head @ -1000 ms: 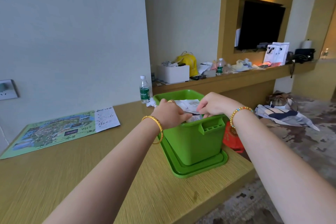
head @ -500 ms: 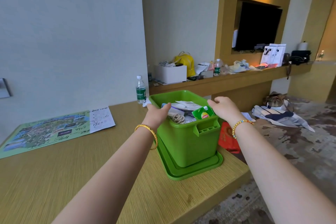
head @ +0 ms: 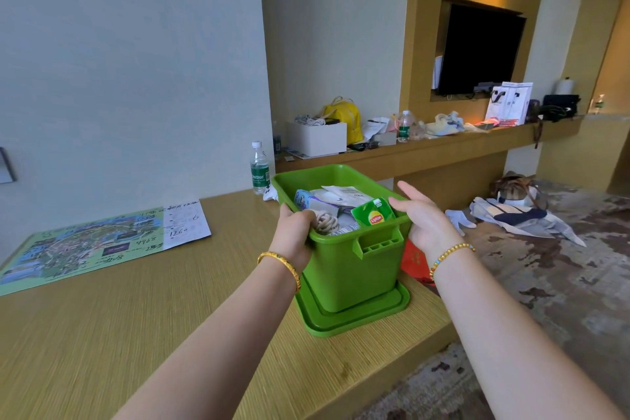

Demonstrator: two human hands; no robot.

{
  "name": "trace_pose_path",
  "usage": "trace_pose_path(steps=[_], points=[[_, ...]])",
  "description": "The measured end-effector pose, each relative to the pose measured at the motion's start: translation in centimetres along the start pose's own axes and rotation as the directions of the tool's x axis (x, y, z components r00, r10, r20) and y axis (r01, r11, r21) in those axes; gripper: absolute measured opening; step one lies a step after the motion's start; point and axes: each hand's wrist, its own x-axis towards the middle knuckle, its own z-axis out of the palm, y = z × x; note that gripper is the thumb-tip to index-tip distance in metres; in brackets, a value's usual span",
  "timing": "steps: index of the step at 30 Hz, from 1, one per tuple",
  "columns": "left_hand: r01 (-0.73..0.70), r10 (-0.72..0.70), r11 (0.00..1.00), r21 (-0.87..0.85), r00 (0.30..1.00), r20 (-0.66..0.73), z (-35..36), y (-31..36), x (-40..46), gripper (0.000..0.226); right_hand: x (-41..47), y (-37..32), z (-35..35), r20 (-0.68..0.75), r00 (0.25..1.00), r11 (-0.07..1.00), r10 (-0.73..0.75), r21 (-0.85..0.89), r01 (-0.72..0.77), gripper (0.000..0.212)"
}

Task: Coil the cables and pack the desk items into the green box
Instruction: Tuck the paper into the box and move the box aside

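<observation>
Currently the green box (head: 354, 269) stands on its matching green lid (head: 354, 319) at the right end of the wooden desk (head: 143, 327), near the edge. Contents reach close to the rim: 1 coiled cable (head: 326, 222), a Lipton packet (head: 373, 213), white sachets (head: 344, 196).

Left hand (head: 296, 232): fingers curled and clamped over the near-left rim. Right hand (head: 422, 215): fingers spread apart, palm at the right rim; cannot tell whether it touches.

Judgement: packing looks nearly complete; step in hand is taking hold of the box with 2 hands. To do it well, close the right hand under the rim before lifting, keep the box level so the packet does not slide out, and free the lid beneath.

Beyond: a map sheet (head: 102, 242) and 1 water bottle (head: 259, 169) sit unpacked on the desk.
</observation>
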Motion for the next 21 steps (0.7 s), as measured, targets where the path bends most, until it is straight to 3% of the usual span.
trace_pose_path(steps=[7,11,19,21], points=[[-0.195,0.195,0.978,-0.076,0.981,-0.005,-2.7,4.9,-2.8,0.061,-2.3,-2.9,5.1,0.060,0.987,0.984,-0.151,0.099,0.145,0.051],[-0.299,0.294,0.952,-0.064,0.953,-0.074,-7.5,7.8,-4.9,0.059,-3.5,-1.9,11.1,0.184,0.972,0.982,-0.145,0.146,0.119,0.050],[-0.274,0.254,0.962,0.022,0.855,-0.452,-18.0,10.0,-9.0,0.053,-5.8,4.0,22.6,0.391,0.916,0.992,-0.085,-0.058,0.116,0.051],[-0.266,0.237,0.964,0.023,0.813,-0.532,-19.3,10.1,-9.5,0.062,-5.8,4.7,24.4,0.440,0.896,0.990,-0.058,-0.093,0.110,0.051]])
